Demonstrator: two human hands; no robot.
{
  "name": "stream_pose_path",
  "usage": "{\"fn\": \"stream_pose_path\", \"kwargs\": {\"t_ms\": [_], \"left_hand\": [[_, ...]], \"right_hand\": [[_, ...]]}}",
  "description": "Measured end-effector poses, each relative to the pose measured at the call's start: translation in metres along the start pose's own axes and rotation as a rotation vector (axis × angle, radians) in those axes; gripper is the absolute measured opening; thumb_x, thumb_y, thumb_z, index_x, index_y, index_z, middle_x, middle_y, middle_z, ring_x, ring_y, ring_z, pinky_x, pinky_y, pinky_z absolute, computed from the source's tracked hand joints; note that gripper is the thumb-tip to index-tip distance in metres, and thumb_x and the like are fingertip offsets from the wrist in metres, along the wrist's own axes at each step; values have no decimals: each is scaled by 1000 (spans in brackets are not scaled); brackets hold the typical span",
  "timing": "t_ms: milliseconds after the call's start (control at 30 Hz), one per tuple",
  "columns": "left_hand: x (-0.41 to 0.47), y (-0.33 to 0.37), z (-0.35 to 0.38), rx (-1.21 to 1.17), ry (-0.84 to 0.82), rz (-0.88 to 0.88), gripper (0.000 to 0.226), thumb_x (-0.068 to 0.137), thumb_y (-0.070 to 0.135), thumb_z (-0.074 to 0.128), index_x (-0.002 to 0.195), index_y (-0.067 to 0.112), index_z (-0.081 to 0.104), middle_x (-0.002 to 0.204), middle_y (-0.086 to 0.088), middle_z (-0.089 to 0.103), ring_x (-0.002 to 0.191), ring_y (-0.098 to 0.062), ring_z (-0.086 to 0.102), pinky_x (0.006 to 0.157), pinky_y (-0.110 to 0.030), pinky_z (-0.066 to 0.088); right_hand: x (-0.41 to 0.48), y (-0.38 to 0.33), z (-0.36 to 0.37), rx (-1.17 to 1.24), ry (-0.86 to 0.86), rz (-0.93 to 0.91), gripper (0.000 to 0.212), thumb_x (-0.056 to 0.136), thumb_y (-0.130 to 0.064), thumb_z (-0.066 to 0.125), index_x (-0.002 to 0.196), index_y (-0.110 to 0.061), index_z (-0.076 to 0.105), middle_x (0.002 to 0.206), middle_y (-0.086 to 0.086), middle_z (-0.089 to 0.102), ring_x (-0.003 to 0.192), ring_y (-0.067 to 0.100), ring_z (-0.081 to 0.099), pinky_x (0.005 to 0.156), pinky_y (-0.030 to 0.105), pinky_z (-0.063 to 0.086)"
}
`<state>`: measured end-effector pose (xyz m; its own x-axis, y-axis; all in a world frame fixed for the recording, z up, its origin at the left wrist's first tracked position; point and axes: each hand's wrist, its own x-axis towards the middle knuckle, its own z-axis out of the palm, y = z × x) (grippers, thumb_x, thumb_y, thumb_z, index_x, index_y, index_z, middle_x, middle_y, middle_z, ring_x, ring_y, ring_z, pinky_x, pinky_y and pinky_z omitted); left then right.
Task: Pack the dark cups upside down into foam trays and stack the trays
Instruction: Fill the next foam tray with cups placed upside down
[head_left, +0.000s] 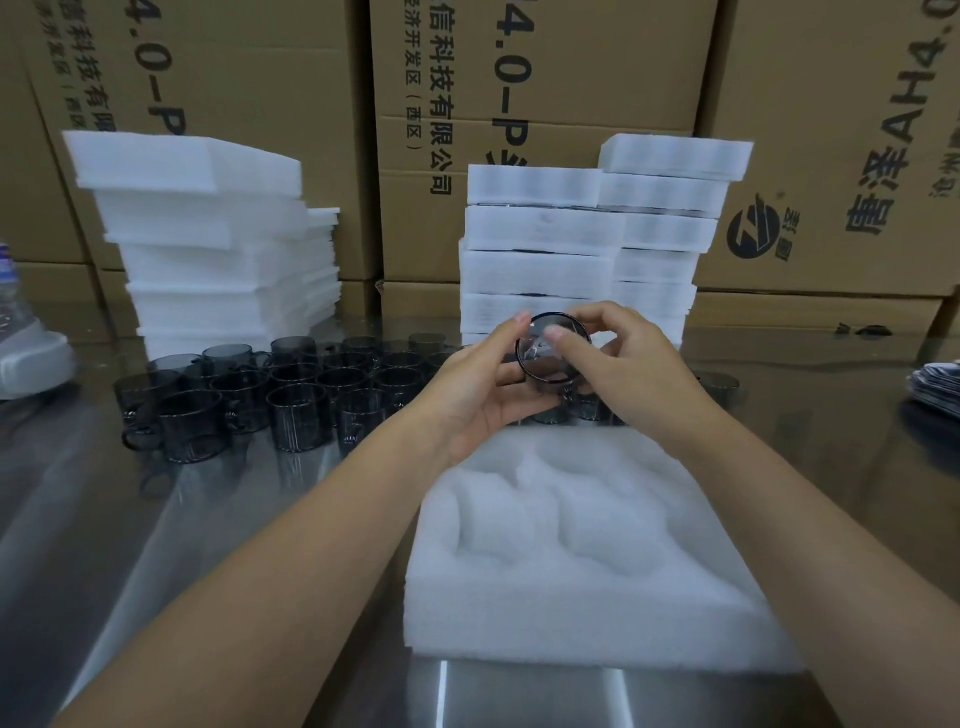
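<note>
A dark smoky glass cup (546, 358) is held up between both hands above the far edge of a white foam tray (587, 613). My left hand (480, 387) cups it from the left and below. My right hand (618, 353) grips its rim from the right, a finger across the round face turned toward me. The tray lies in front of me with its moulded pockets showing and no cups in them. Several more dark cups (291, 395) stand in rows on the steel table to the left.
Two stacks of filled foam trays (540, 260) (670, 208) rise behind the hands. A pile of foam sheets (218, 249) stands at back left. Cardboard boxes (519, 78) wall the rear. A plastic bottle (8, 291) is at far left, folded packets (935, 384) at far right.
</note>
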<state>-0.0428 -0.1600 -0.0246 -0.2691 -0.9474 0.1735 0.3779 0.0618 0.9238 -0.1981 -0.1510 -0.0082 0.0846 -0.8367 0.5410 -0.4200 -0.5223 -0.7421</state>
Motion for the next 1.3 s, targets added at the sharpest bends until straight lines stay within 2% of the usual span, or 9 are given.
{"fn": "stream_pose_path", "kwargs": {"t_ms": [67, 167, 233, 400, 567, 833, 1067, 1200, 1300], "left_hand": [[0, 0, 0, -4, 6, 2, 30, 91, 40, 61, 85, 15, 74, 92, -10, 74, 87, -26, 72, 70, -32, 58], [0, 1, 2, -5, 23, -10, 37, 91, 43, 59, 69, 20, 78, 89, -8, 74, 81, -23, 73, 65, -30, 57], [0, 1, 2, -7, 43, -29, 36, 89, 45, 60, 72, 18, 77, 88, -9, 74, 77, -22, 73, 62, -28, 57], [0, 1, -2, 15, 48, -54, 47, 83, 52, 62, 107, 12, 65, 95, -13, 73, 82, -23, 70, 68, -28, 57], [-5, 10, -10, 24, -54, -113, 59, 59, 58, 70, 95, 12, 61, 88, -11, 72, 73, -19, 71, 60, -26, 56], [-16, 32, -37, 336, -196, -263, 62, 67, 60, 66, 105, 12, 63, 91, -6, 73, 78, -15, 71, 57, -22, 56], [-29, 44, -50, 550, -249, -373, 60, 67, 56, 62, 105, 9, 63, 89, -3, 74, 74, -11, 71, 59, -20, 55], [-29, 42, -47, 492, -231, -358, 54, 71, 49, 61, 111, 12, 64, 102, -3, 74, 90, -13, 71, 64, -20, 56], [-31, 43, -48, 459, -223, -366, 53, 71, 48, 60, 111, 13, 63, 99, -2, 74, 91, -13, 71, 64, -19, 56]], "right_hand": [[0, -2, -1, 58, -14, 37, 16, 88, -48, 59, 96, -35, 65, 99, -17, 62, 69, 6, 62, 79, 33, 57], [0, -4, -3, 136, -8, 55, 18, 92, -47, 55, 85, -35, 67, 60, -26, 59, 52, -2, 56, 63, 17, 53], [0, -4, -3, 170, -21, 58, 15, 91, -44, 58, 84, -34, 67, 54, -27, 57, 51, -2, 56, 58, 13, 51], [-2, -4, -3, 231, -37, 48, 6, 84, -36, 70, 88, -32, 69, 68, -26, 64, 55, 2, 61, 59, 14, 51], [-4, -11, -5, 344, -93, 97, 19, 82, -34, 73, 83, -15, 71, 62, -10, 63, 51, 10, 57, 57, 24, 55], [-11, -17, 0, 367, -323, 161, 47, 59, -52, 71, 85, -13, 68, 80, 2, 72, 55, 15, 64, 58, 24, 55], [-13, -12, -3, 314, -509, 148, 43, 63, -40, 77, 97, -15, 71, 93, 4, 74, 76, 14, 67, 77, 27, 57], [-15, -13, -3, 312, -513, 152, 37, 62, -40, 78, 94, -21, 74, 98, 4, 74, 87, 14, 68, 81, 24, 55], [-15, -14, -2, 302, -516, 152, 26, 75, -28, 75, 100, -20, 71, 103, 5, 73, 97, 16, 68, 81, 21, 54]]}}
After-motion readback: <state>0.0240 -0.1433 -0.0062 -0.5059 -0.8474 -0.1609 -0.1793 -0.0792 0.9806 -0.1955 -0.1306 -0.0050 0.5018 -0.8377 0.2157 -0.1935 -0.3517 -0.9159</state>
